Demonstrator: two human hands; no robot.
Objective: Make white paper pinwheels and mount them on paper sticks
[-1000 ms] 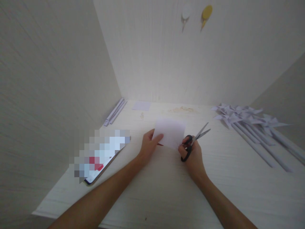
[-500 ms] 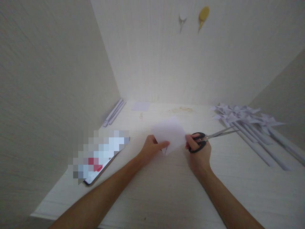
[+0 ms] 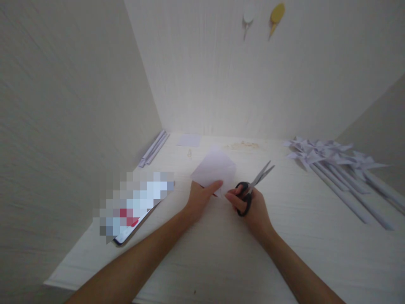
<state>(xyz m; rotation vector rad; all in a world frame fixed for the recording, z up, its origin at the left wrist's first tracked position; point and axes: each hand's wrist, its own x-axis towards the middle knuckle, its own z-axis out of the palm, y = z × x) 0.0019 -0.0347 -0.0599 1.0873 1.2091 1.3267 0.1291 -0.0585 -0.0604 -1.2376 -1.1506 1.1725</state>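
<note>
between both hands (image 3: 198,198) (image 3: 253,207), paper (image 3: 215,169) pinched by left fingertips, scissors (image 3: 253,188) beside

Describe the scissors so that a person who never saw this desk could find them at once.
On the pale wooden desk, look near the middle, just right of the white paper sheet pinched by the left hand. The scissors sit in the right hand, blades slightly open and pointing up and right. Their black handles set them apart from the white paper pinwheels farther right.

Two bare forearms, no sleeves, unadorned hands
</note>
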